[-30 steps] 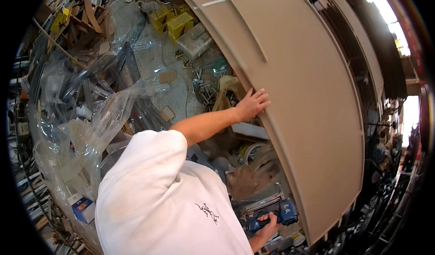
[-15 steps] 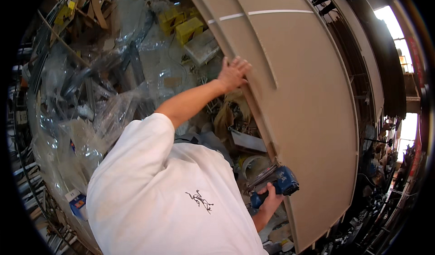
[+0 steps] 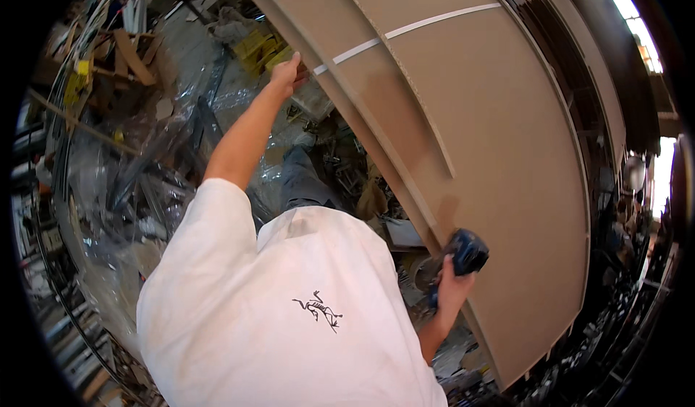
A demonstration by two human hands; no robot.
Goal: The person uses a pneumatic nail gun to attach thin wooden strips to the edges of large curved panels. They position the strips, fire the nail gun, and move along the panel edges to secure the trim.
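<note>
At your left, loose clear plastic sheeting [image 3: 108, 277] lies rumpled; stepping into it could trip you. Your left arm [image 3: 242, 139] reaches well forward, its left hand [image 3: 288, 75] beside the panel's left edge, fingers partly curled; I cannot tell whether they grip anything. The long thin strip [image 3: 373, 127] along that side of the beige panel [image 3: 514, 190] could shift if pushed without support. Your right forearm [image 3: 432, 338] angles up to your right hand [image 3: 454, 287], closed around the blue nail gun [image 3: 469, 251] at the panel's left edge; a tilted nose might skid off.
</note>
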